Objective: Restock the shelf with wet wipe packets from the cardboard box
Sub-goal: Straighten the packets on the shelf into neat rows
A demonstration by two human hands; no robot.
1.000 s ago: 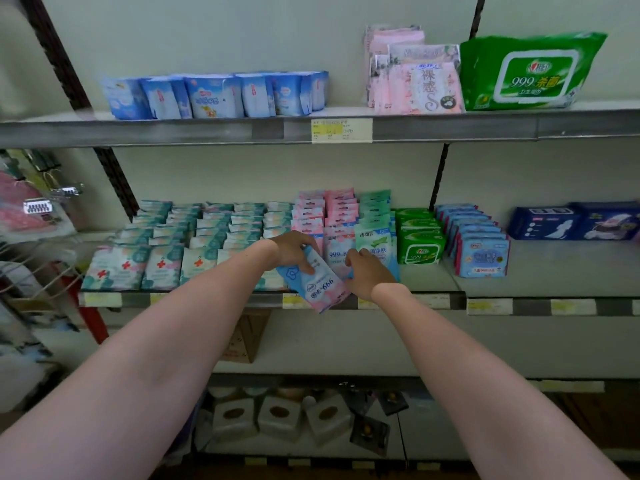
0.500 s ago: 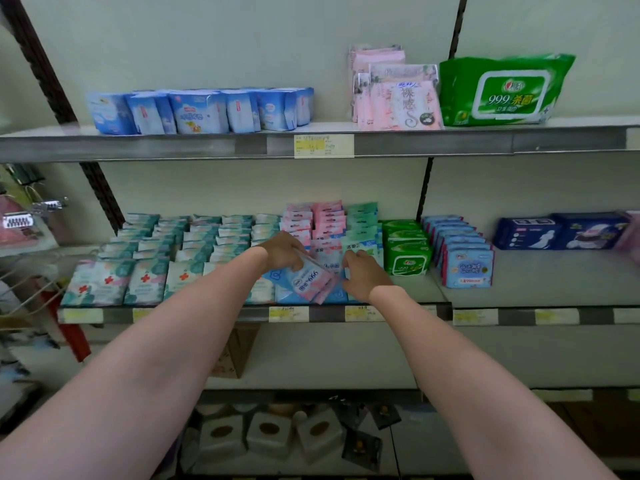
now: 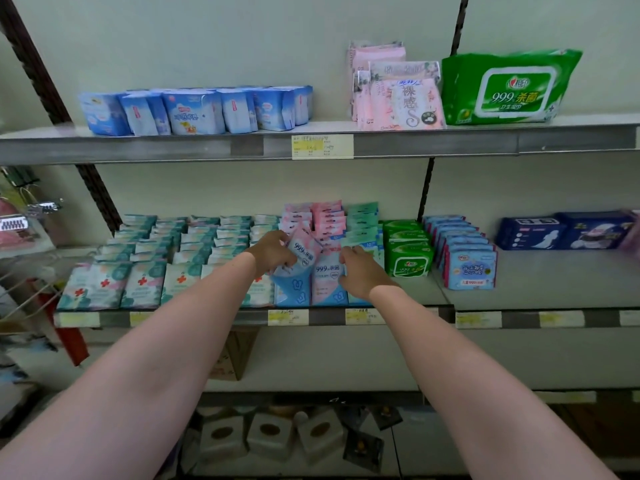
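Metal shelving point(image 3: 207, 147) fills the frame, pale wall behind it, and our two arms reach up from the bottom corners toward the middle shelf point(image 3: 519, 282) at the centre of the picture. Our left hand point(image 3: 268, 252) grips a blue and pink wet wipe packet point(image 3: 302, 252), fingers curled round its left edge; a second ago this packet hung low, tilted out over the shelf lip, and now it stands more upright, lifted in over the front row of pink and blue packets point(image 3: 327, 282). Our right hand point(image 3: 360, 271) rests just right of it, fingers bent against the front packets, and we cannot tell whether it pinches one or only steadies the row. The view has also drifted, so the shelves sit lower and further left than before.

We judge that the packet is about to be slotted into its row, so this piece of the restock is nearly done but not released. Teal packets with red crosses point(image 3: 142, 282) line the left of the shelf, green packs point(image 3: 408, 254) and blue packs point(image 3: 467, 265) the right. A cardboard box point(image 3: 235, 355) shows between our forearms, under the shelf edge, and more stock may be there.
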